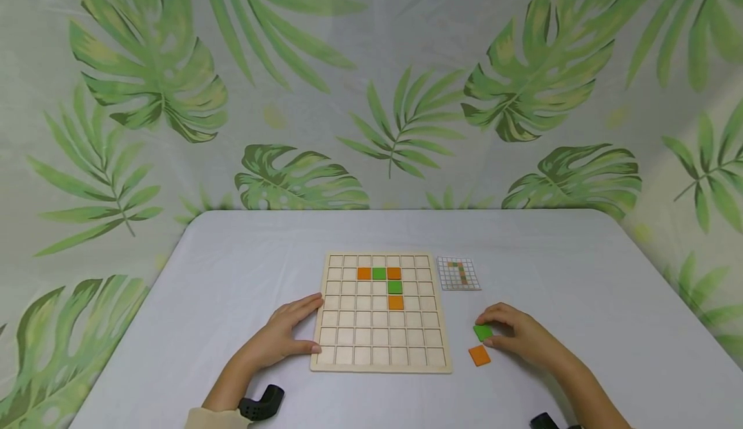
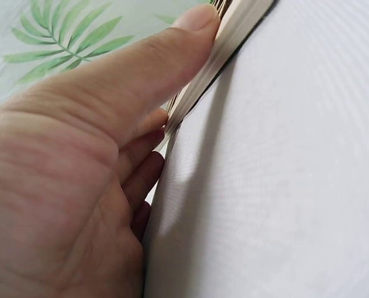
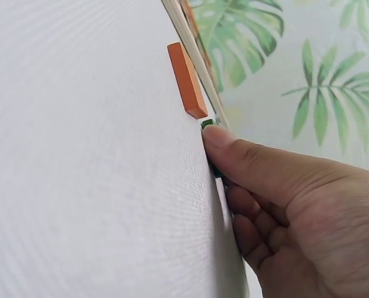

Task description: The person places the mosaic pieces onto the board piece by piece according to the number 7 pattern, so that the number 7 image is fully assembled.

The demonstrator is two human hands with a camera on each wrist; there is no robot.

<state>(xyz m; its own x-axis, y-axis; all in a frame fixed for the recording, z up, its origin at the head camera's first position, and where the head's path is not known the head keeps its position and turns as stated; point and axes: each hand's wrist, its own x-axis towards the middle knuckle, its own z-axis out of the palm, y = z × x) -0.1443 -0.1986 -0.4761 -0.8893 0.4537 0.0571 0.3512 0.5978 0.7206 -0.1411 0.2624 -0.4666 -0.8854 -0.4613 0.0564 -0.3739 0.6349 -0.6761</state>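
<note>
A wooden grid board [image 1: 371, 337] lies on the table, bearing orange and green square tiles in a row that turns downward at its right end. Along the board's left edge rests my left hand [image 1: 282, 331], fingers extended and thumb lower down; the left wrist view shows the thumb [image 2: 166, 53] against the rim. Right of the board, my right hand [image 1: 525, 339] pinches a green square tile [image 1: 482, 333] between thumb and fingers, at the tabletop. Just below it lies a loose orange square tile [image 1: 479, 355], also visible in the right wrist view.
A small pattern card [image 1: 458, 273] with a printed grid lies beside the board's upper right corner. The white tabletop [image 1: 244, 255] reaches back to a leaf-print backdrop [image 1: 406, 48]. Black wrist devices [image 1: 262, 403] are worn on both arms.
</note>
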